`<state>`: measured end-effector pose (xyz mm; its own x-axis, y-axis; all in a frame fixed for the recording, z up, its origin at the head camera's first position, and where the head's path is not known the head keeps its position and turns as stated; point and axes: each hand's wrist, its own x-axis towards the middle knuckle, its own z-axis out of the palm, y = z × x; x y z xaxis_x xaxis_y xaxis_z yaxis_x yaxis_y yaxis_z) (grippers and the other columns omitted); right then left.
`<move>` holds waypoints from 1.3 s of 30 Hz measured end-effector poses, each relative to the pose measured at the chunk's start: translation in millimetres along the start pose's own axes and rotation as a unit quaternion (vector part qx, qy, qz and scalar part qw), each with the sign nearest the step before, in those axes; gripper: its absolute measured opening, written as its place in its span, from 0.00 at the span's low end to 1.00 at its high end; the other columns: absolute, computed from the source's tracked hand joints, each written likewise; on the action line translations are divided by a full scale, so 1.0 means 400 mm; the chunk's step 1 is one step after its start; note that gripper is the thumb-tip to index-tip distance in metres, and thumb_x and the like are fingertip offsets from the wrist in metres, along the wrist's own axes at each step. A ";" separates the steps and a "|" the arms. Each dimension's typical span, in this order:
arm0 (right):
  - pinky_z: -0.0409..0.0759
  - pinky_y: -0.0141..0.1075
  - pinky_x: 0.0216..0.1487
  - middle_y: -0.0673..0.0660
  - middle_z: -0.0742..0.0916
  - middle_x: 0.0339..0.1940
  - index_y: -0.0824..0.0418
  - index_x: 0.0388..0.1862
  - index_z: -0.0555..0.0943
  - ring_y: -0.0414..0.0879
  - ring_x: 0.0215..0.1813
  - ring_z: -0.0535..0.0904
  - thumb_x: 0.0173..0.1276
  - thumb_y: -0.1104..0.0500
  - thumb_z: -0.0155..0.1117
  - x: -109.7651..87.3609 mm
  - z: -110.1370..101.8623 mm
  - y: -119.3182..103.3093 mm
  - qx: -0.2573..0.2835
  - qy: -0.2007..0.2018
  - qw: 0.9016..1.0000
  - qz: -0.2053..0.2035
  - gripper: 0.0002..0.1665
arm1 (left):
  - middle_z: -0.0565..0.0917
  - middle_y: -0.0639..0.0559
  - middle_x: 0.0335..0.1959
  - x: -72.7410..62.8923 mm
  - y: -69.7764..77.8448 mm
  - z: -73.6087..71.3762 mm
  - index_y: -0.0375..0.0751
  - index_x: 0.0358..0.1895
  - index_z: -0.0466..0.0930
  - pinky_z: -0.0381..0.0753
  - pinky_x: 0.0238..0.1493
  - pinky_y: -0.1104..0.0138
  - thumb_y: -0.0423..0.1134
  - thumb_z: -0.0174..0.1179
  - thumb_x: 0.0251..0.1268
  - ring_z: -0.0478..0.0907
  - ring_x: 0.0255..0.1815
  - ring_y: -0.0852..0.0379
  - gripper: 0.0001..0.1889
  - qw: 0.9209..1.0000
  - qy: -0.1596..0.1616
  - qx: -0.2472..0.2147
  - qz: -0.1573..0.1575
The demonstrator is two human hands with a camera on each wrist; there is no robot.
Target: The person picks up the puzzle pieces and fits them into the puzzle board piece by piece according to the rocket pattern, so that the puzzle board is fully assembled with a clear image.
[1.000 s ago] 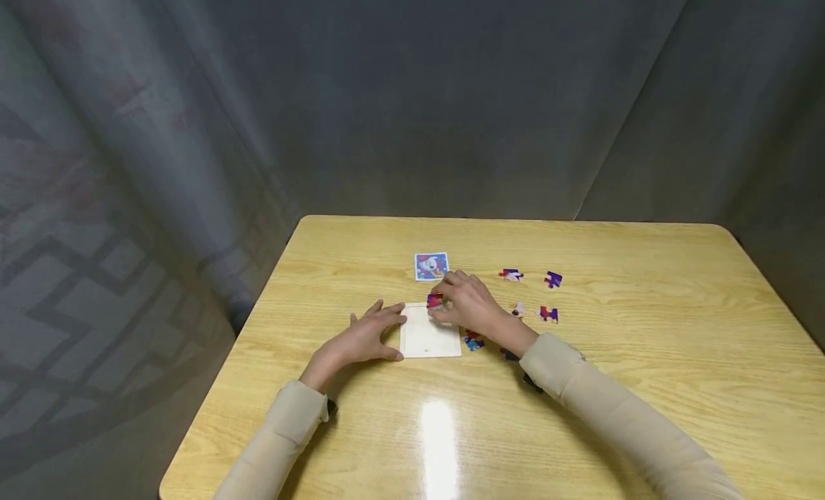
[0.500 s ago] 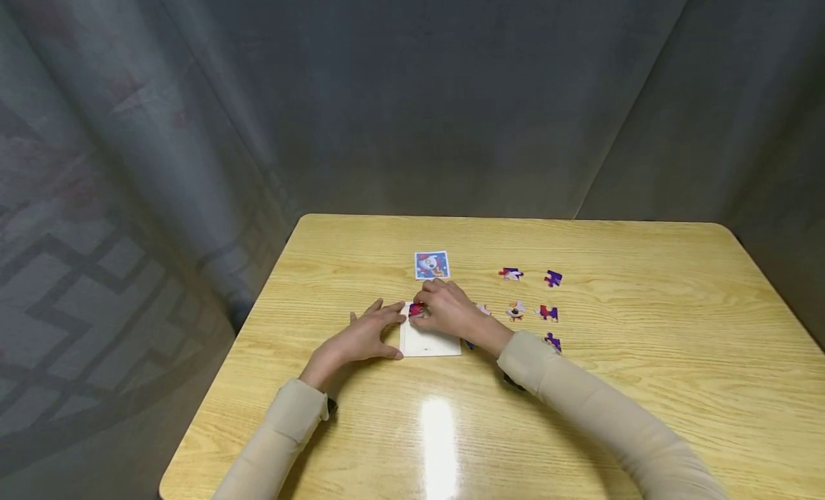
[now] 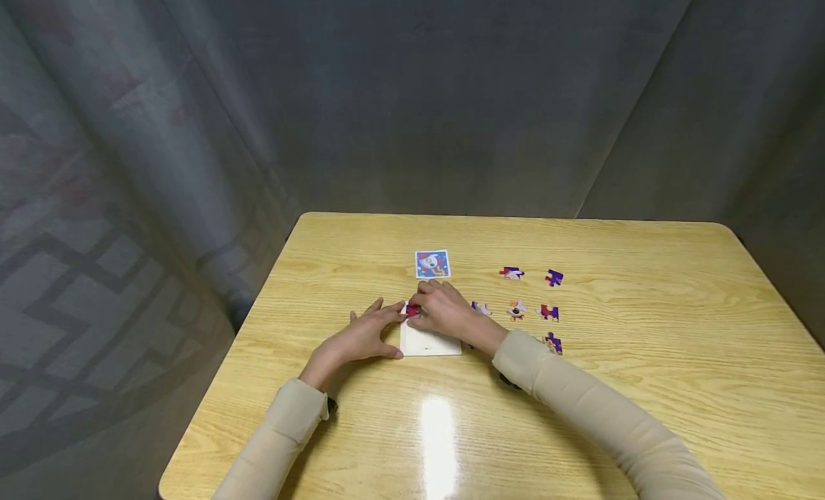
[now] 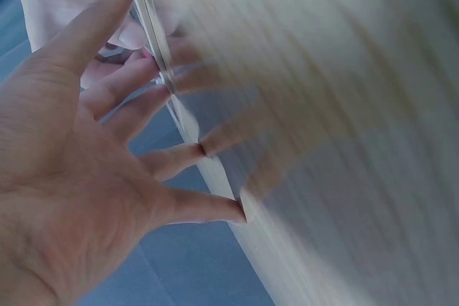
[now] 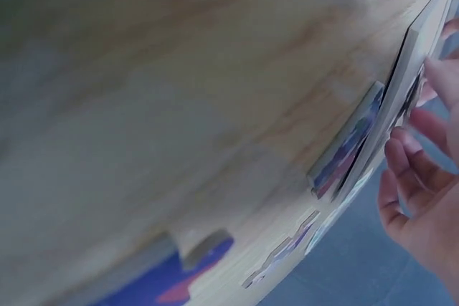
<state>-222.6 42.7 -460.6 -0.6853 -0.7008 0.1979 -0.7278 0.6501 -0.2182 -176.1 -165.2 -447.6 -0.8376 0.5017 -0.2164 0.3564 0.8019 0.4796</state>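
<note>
A white square puzzle tray point(image 3: 428, 344) lies on the table in front of me. My left hand point(image 3: 362, 337) spreads along its left edge, fingertips and thumb touching the rim; in the left wrist view the fingers point(image 4: 204, 209) reach down to the tabletop. Over the tray's far left corner, my right hand point(image 3: 445, 312) pinches a red and purple jigsaw piece point(image 3: 412, 311) between thumb and fingers. The right hand covers part of the tray. Behind the tray lies a small square picture card point(image 3: 432, 264) with a white-faced figure on blue.
Several loose jigsaw pieces lie right of the tray, among them a white and orange piece point(image 3: 516, 311), a red and purple piece point(image 3: 549, 313) and a purple piece point(image 3: 553, 277). One blue-purple piece point(image 5: 351, 141) lies close beside the tray. A grey curtain point(image 3: 451, 106) hangs behind the table.
My right hand has moved left with the jigsaw piece, from the tray's far middle to its far left corner, uncovering loose pieces at the right. The left hand has stayed in place.
</note>
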 end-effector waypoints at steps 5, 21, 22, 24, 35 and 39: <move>0.78 0.40 0.44 0.52 0.80 0.39 0.58 0.50 0.85 0.46 0.43 0.74 0.62 0.44 0.68 -0.001 0.000 0.003 0.012 0.005 1.000 -0.004 0.23 | 0.57 0.52 0.76 0.001 -0.001 -0.003 0.46 0.66 0.72 0.41 0.55 0.22 0.50 0.71 0.52 0.42 0.76 0.36 0.36 1.000 0.000 0.001 0.003; 0.74 0.36 0.37 0.53 0.79 0.38 0.58 0.50 0.85 0.45 0.38 0.71 0.60 0.46 0.70 0.008 -0.004 0.004 0.028 0.021 0.999 -0.014 0.24 | 0.57 0.52 0.76 -0.002 0.006 -0.017 0.46 0.66 0.72 0.41 0.54 0.21 0.50 0.72 0.52 0.42 0.76 0.36 0.36 1.000 0.004 -0.002 0.006; 0.74 0.36 0.37 0.53 0.79 0.38 0.59 0.51 0.85 0.45 0.38 0.71 0.61 0.46 0.69 0.006 -0.004 0.003 0.027 0.019 0.999 -0.015 0.24 | 0.57 0.52 0.76 -0.002 0.006 -0.018 0.46 0.66 0.72 0.41 0.54 0.21 0.50 0.72 0.52 0.42 0.76 0.35 0.36 1.000 0.005 -0.003 0.007; 0.74 0.36 0.37 0.53 0.79 0.38 0.58 0.52 0.84 0.45 0.38 0.70 0.62 0.46 0.68 0.004 -0.004 0.002 0.020 0.014 1.000 -0.014 0.24 | 0.57 0.52 0.76 -0.003 0.007 -0.018 0.46 0.66 0.71 0.41 0.54 0.21 0.50 0.72 0.52 0.42 0.76 0.36 0.36 1.000 0.004 -0.002 0.007; 0.75 0.39 0.39 0.54 0.79 0.42 0.60 0.58 0.81 0.46 0.41 0.71 0.66 0.49 0.65 -0.006 -0.005 -0.002 0.032 -0.018 0.999 -0.019 0.26 | 0.57 0.53 0.76 0.002 -0.007 -0.001 0.46 0.66 0.71 0.38 0.55 0.22 0.51 0.71 0.52 0.41 0.76 0.37 0.36 1.000 0.001 -0.007 -0.002; 0.77 0.45 0.48 0.54 0.81 0.48 0.60 0.62 0.78 0.49 0.48 0.75 0.67 0.46 0.63 -0.011 -0.024 0.010 0.017 -0.042 0.999 -0.028 0.29 | 0.56 0.53 0.76 0.004 -0.006 0.004 0.46 0.66 0.71 0.40 0.55 0.22 0.51 0.71 0.52 0.42 0.76 0.37 0.36 1.000 0.000 -0.007 -0.003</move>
<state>-222.5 51.1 -453.3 -0.6383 -0.7586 0.1307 -0.7627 0.6001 -0.2412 -177.8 -165.8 -450.5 -0.8397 0.4965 -0.2200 0.3446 0.8002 0.4908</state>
